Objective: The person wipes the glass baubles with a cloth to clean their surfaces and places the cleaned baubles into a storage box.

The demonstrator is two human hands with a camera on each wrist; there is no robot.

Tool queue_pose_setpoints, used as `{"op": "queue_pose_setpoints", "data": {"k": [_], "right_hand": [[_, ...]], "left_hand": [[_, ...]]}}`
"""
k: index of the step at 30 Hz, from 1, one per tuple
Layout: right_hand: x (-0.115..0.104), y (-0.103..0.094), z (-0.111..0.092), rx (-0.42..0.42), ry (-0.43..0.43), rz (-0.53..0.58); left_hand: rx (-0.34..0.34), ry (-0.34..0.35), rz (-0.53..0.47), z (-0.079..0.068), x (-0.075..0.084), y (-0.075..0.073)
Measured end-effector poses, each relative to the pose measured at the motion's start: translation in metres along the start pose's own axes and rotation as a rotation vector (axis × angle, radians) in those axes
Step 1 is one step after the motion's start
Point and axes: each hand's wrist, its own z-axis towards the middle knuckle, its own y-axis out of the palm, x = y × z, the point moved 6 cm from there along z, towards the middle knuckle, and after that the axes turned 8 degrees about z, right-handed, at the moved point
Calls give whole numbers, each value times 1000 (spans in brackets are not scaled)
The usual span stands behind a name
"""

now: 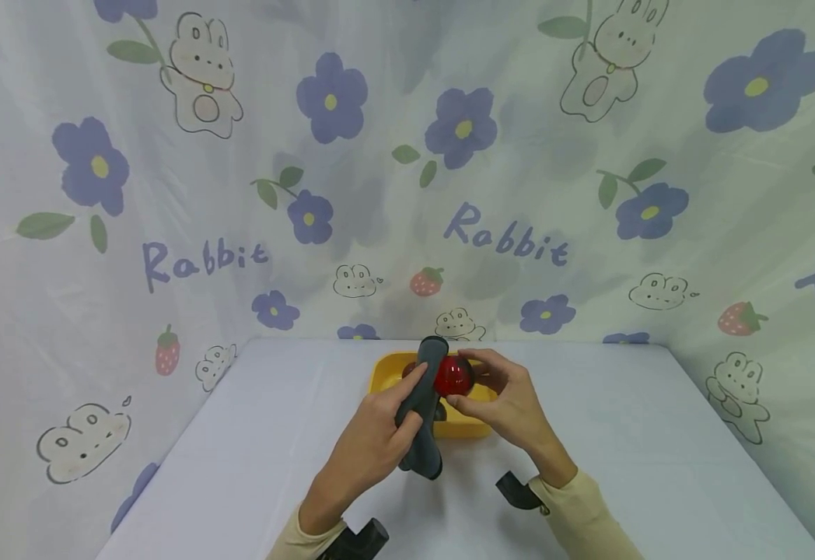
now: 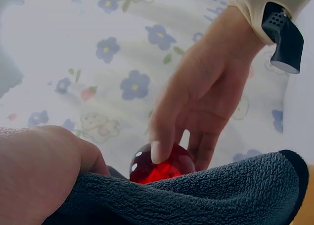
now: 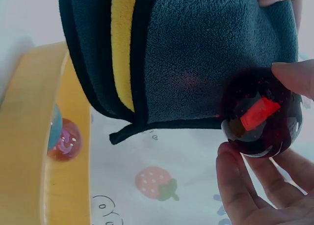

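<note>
My left hand [image 1: 377, 426] grips a folded dark grey-blue cloth [image 1: 423, 449], its thumb and index finger lying along the near side. The right wrist view shows the cloth's fuzzy face [image 3: 201, 53], black edging and a yellow stripe [image 3: 122, 48]. Between the thumb and fingers of my right hand [image 1: 519, 400] is a glossy, see-through red ball [image 1: 454, 376]. It is held against or very close to the cloth; contact is hard to tell. Something small and bright red shows inside the ball [image 3: 262, 112]. The cloth hides part of the ball in the left wrist view.
Behind and below the hands, a yellow bin [image 1: 466, 428] stands on the white table [image 1: 274, 435]. Inside it are a pinkish-red ball [image 3: 67, 140] and a bluish ball [image 3: 55, 126]. A curtain [image 1: 379, 187] printed with flowers and rabbits hangs behind the table.
</note>
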Motion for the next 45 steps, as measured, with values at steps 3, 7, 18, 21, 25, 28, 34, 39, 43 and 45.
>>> {"op": "queue_pose_setpoints", "data": {"k": [3, 7, 18, 21, 25, 28, 34, 39, 43, 45], "right_hand": [[1, 1, 0, -13, 6, 8], [3, 2, 0, -16, 35, 24], [6, 6, -1, -26, 96, 17], [5, 7, -1, -35, 80, 8], [5, 9, -1, -47, 53, -12], [6, 10, -1, -49, 47, -41], [6, 12, -3, -55, 71, -72], [8, 15, -4, -81, 69, -47], [9, 16, -4, -99, 66, -35], [8, 17, -4, -112, 64, -28]], "left_hand": [[7, 6, 1, 0, 0, 0], [12, 8, -7, 0, 1, -1], [48, 31, 3, 1, 2, -2], [52, 33, 5, 1, 2, -1], [60, 34, 19, 1, 2, -1], [67, 44, 31, 1, 2, -1], [77, 61, 55, 1, 3, 0], [79, 64, 88, 2, 3, 1], [69, 55, 91, 3, 1, 1], [65, 53, 91, 4, 1, 1]]}}
